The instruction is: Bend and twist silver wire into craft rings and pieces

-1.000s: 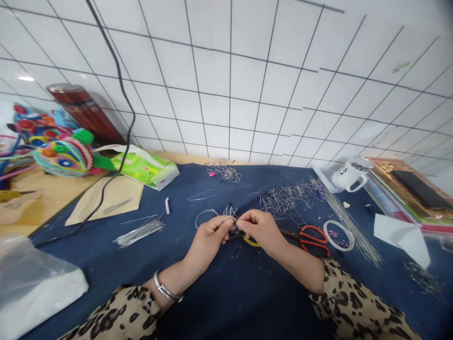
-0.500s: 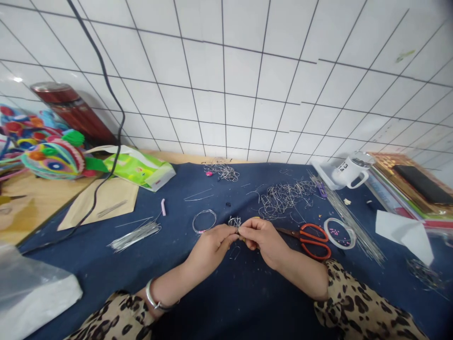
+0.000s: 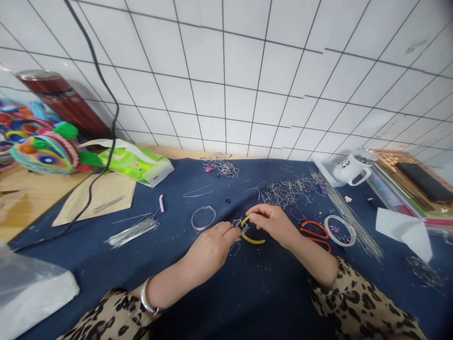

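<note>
My left hand (image 3: 212,248) is closed, with its fingertips on a small cage of bent silvery wire (image 3: 240,226). Against that wire are the curved yellow handles of what look like small pliers (image 3: 255,241); their jaws cannot be made out. My right hand (image 3: 271,223) has thumb and index finger closed at the upper yellow handle, while the lower handle sticks out below the hand. Under the left fingertips lies a bent bit of wire (image 3: 235,249). Left of the hands rests a wire ring (image 3: 203,218) with a pink part.
Red-handled scissors (image 3: 314,229) lie partly behind my right forearm, beside a round dish rim (image 3: 352,236) with pink beads. Tangled wire (image 3: 288,191), straight wires (image 3: 348,219) and a wire bundle (image 3: 134,233) lie on the blue cloth (image 3: 226,302). A white mug (image 3: 350,170) stands at the right.
My right hand has moved slightly up and right, away from the left fingertips. The yellow handles now show between the hands. My left hand has turned more palm-down over the wire.
</note>
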`<state>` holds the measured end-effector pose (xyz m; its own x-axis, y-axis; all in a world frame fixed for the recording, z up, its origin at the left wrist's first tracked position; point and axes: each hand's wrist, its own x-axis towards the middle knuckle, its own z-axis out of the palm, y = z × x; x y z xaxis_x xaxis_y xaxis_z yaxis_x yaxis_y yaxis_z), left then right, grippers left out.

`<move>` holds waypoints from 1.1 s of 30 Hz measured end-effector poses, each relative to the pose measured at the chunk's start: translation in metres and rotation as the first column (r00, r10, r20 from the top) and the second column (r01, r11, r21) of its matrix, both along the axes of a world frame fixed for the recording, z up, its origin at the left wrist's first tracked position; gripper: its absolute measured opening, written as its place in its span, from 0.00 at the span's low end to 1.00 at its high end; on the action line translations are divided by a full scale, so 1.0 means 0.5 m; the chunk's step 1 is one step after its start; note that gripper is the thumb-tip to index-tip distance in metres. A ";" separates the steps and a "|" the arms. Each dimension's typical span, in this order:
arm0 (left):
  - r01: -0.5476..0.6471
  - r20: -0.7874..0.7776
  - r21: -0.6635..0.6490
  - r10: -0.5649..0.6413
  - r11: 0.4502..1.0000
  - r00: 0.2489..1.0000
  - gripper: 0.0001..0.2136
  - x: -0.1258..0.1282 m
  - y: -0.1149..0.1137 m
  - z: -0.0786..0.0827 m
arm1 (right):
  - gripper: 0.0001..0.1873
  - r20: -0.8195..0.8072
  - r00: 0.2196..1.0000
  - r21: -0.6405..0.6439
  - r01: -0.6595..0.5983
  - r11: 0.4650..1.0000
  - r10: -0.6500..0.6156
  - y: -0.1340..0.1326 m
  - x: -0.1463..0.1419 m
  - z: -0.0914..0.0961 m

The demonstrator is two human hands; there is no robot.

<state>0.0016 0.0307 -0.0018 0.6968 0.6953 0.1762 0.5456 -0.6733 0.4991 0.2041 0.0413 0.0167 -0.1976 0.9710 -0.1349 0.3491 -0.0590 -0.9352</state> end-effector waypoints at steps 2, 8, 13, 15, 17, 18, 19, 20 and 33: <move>0.036 -0.052 0.019 -0.035 0.999 0.998 0.12 0.002 -0.002 0.002 | 0.09 0.055 0.997 0.024 -0.064 0.998 0.063 -0.002 -0.003 -0.003; 0.086 -0.004 0.023 -0.086 0.996 0.996 0.11 0.005 -0.003 -0.006 | 0.08 -0.071 0.997 -0.034 0.002 0.999 -0.004 -0.004 -0.007 -0.020; 0.176 0.122 -0.155 -0.158 0.972 0.980 0.11 0.006 -0.003 0.001 | 0.12 -0.254 0.952 -0.079 0.155 0.985 -0.171 0.027 0.029 -0.024; 0.203 0.231 -0.300 -0.135 0.932 0.964 0.10 0.006 -0.005 0.012 | 0.12 -0.177 0.960 0.020 0.225 0.974 -0.218 0.044 0.055 -0.019; 0.203 0.336 -0.518 -0.021 0.831 0.942 0.11 0.007 -0.006 0.019 | 0.12 0.002 0.964 0.156 0.263 0.952 -0.266 0.059 0.087 -0.009; 0.211 0.380 -0.628 0.058 0.749 0.923 0.12 0.007 -0.006 0.020 | 0.12 0.153 0.951 0.215 0.234 0.948 -0.270 0.066 0.103 -0.003; 0.233 0.419 -0.720 0.143 0.654 0.897 0.12 0.007 -0.006 0.020 | 0.12 0.336 0.908 0.253 0.168 0.953 -0.250 0.072 0.119 0.003; 0.265 0.450 -0.788 0.226 0.556 0.864 0.13 0.007 -0.005 0.017 | 0.12 0.520 0.827 0.260 0.086 0.962 -0.214 0.078 0.134 0.008; 0.301 0.383 -0.924 0.582 0.236 0.718 0.11 0.013 -0.001 -0.009 | 0.11 0.916 0.389 0.161 -0.136 0.978 -0.097 0.088 0.167 0.008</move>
